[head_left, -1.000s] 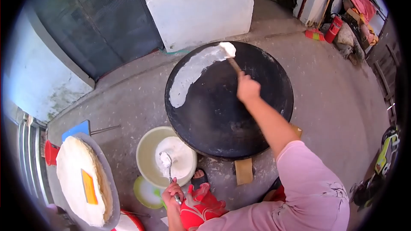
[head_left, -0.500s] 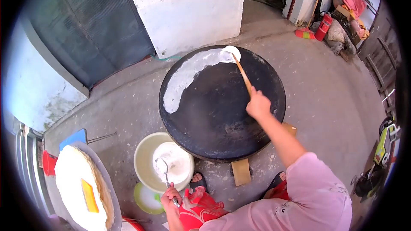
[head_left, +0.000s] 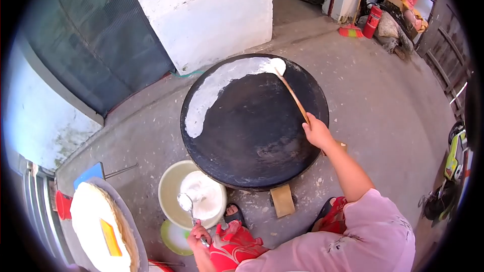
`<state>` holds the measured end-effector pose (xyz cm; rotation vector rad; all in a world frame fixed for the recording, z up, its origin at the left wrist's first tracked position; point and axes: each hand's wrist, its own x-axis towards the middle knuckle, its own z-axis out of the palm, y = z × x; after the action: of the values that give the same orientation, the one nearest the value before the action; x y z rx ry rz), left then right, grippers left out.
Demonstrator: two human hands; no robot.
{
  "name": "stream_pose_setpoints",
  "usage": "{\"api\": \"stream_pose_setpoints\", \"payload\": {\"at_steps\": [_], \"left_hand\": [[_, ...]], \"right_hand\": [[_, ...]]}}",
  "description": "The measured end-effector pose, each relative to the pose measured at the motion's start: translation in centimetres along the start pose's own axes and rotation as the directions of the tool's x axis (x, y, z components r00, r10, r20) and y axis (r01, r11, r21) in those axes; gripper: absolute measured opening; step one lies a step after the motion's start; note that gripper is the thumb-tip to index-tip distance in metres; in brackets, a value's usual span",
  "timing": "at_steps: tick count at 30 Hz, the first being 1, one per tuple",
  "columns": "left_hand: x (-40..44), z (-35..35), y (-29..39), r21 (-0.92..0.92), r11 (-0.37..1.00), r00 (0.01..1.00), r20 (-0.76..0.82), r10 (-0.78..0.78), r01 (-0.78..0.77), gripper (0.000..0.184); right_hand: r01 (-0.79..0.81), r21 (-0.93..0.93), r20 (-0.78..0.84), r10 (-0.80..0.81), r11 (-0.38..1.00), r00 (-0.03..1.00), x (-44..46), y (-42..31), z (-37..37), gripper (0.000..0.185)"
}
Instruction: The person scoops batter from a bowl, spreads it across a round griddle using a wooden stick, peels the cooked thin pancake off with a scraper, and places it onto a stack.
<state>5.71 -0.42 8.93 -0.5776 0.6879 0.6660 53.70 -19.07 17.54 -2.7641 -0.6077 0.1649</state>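
My right hand point(head_left: 317, 132) is closed round the handle of a wooden spreader point(head_left: 294, 94), whose far end sits in white batter point(head_left: 209, 88) near the back of a large round black griddle point(head_left: 252, 126). The batter lies as a curved band along the griddle's left and back edge. Lower down, my left hand point(head_left: 199, 234) grips a metal ladle point(head_left: 185, 202) by its handle. The ladle's bowl is over the inner left side of a cream basin point(head_left: 162, 191) holding white batter.
A stack of thin pale flatbreads point(head_left: 91, 216) with an orange scraper point(head_left: 111, 238) on top stands at lower left. Behind it are a red bucket point(head_left: 63, 204) and a blue panel point(head_left: 89, 174). A green bowl point(head_left: 174, 239) sits below the basin. A fire extinguisher point(head_left: 372, 21) and broom point(head_left: 351, 31) are at back right.
The spreader's handle has swung to the right with my right hand, and the batter band reaches slightly further along the back. The ladle has moved a little left and down. The view has shifted slightly.
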Motion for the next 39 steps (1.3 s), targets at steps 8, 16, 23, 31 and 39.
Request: {"api": "stream_pose_setpoints", "payload": {"at_steps": [8, 16, 23, 31, 39], "left_hand": [[-5.7, 4.6, -1.9, 0.021, 0.987, 0.987, 0.006, 0.161, -0.161, 0.025], [-10.2, 7.2, -6.2, 0.063, 0.963, 0.963, 0.082, 0.255, -0.260, 0.025], [-8.8, 7.2, -8.8, 0.065, 0.987, 0.987, 0.078, 0.138, -0.144, 0.025], [-8.3, 6.9, -10.0, 0.157, 0.969, 0.981, 0.060, 0.183, -0.191, 0.027], [-9.3, 6.3, -9.8, 0.197, 0.965, 0.983, 0.100, 0.155, -0.173, 0.027]], "right_hand": [[0.080, 0.613, -0.127, -0.002, 0.786, 0.992, 10.0, 6.8, 2.4, 0.040], [-0.332, 0.768, 0.340, 0.090, 0.547, 0.936, 9.5, 3.5, -0.2, 0.037], [-0.256, 0.724, 0.312, 0.027, 0.641, 0.950, 8.0, 0.3, -1.1, 0.030], [0.008, 0.557, 0.111, -0.084, 0.830, 0.990, 9.2, -1.1, 5.8, 0.028], [-0.171, 0.498, -0.052, 0.227, 0.850, 0.973, 3.5, 2.2, 3.0, 0.028]]}}
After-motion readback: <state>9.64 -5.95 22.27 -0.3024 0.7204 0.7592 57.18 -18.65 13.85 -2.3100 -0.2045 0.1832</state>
